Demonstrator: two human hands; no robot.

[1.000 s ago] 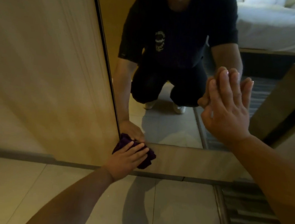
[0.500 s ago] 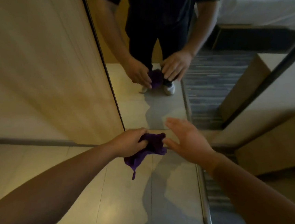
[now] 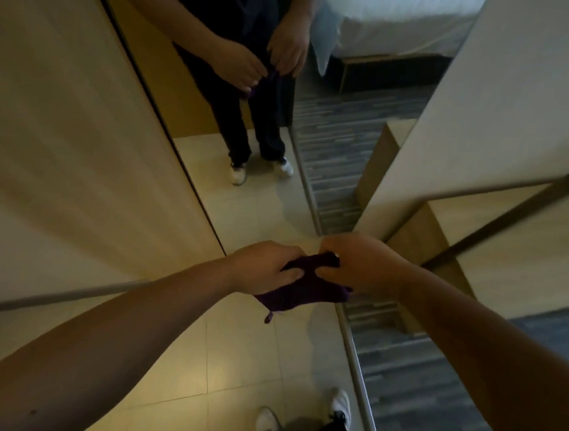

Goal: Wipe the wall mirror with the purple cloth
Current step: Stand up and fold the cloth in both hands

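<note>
Both your arms reach forward, meeting in front of the mirror (image 3: 318, 122). Your left hand (image 3: 264, 268) and right hand (image 3: 358, 263) each have fingers clamped on the one cloth (image 3: 307, 291), which hangs bunched between them above the floor (image 3: 236, 359), clear of the glass.

Most of the purple cloth (image 3: 307, 288) is bunched out of sight: its left part goes under the curled fingers (image 3: 284, 274) of the left hand (image 3: 264, 268), its upper right corner behind the fingers (image 3: 326, 273) of the right hand (image 3: 361, 266). Whether those fingertips meet inside the folds cannot be told. Both forearms run off the bottom and right edges. In the wall mirror (image 3: 260, 199) the reflected person is cut off at the top edge, and the reflected cloth is too dark to make out.
</note>
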